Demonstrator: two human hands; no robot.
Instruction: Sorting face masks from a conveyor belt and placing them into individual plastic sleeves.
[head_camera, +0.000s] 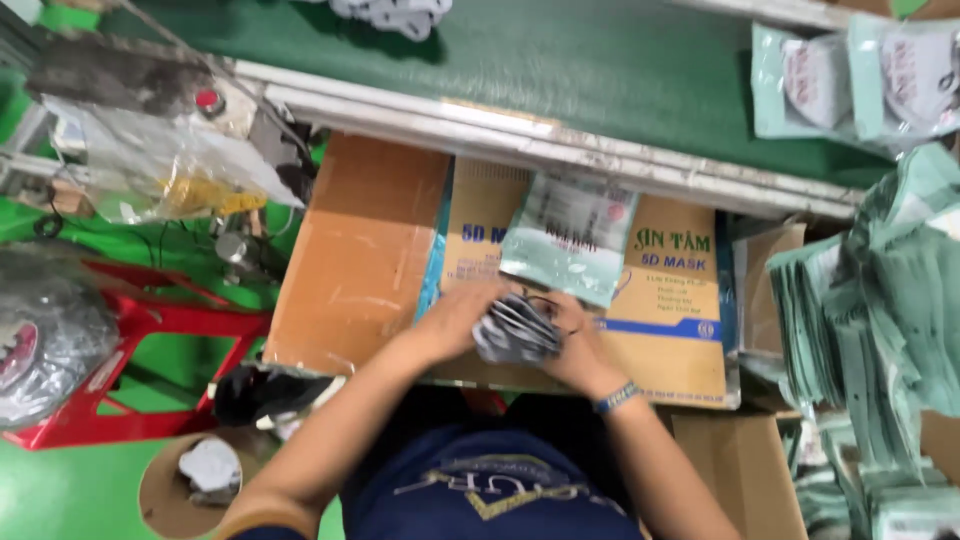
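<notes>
Both my hands hold a small stack of grey face masks (515, 330) over a brown cardboard box (360, 250). My left hand (455, 318) grips the stack from the left, and my right hand (578, 345), with a blue band at the wrist, grips it from the right. Just beyond the masks lies a pale green flat pouch (570, 235) on the box top.
A green conveyor belt (600, 70) with a metal rail runs across the back. Stacks of pale green pouches (870, 330) stand at the right, more lie on the belt (860, 75). A red stool (140, 350) and plastic-wrapped items (45, 340) sit at the left.
</notes>
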